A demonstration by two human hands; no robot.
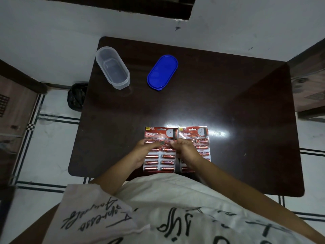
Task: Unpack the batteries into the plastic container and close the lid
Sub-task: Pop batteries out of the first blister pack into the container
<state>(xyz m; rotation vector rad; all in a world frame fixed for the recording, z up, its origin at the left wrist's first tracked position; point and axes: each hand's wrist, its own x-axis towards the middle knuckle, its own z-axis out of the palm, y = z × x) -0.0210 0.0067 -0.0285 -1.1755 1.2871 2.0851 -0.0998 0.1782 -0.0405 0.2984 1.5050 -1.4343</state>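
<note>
Two red Eveready battery cards lie side by side near the table's front edge, the left card (pixel 160 150) and the right card (pixel 197 138), each holding several batteries in blisters. My left hand (pixel 143 151) and my right hand (pixel 184 148) both rest on the left card, fingertips pinching at its upper rows of blisters. The clear oval plastic container (pixel 112 67) stands open and empty at the table's far left. Its blue oval lid (pixel 162 72) lies flat on the table to the right of it.
The dark wooden table (pixel 228 111) is glossy with a light glare beside the cards. A black bag (pixel 76 96) sits on the tiled floor left of the table. Wooden furniture stands at the left and right edges of view.
</note>
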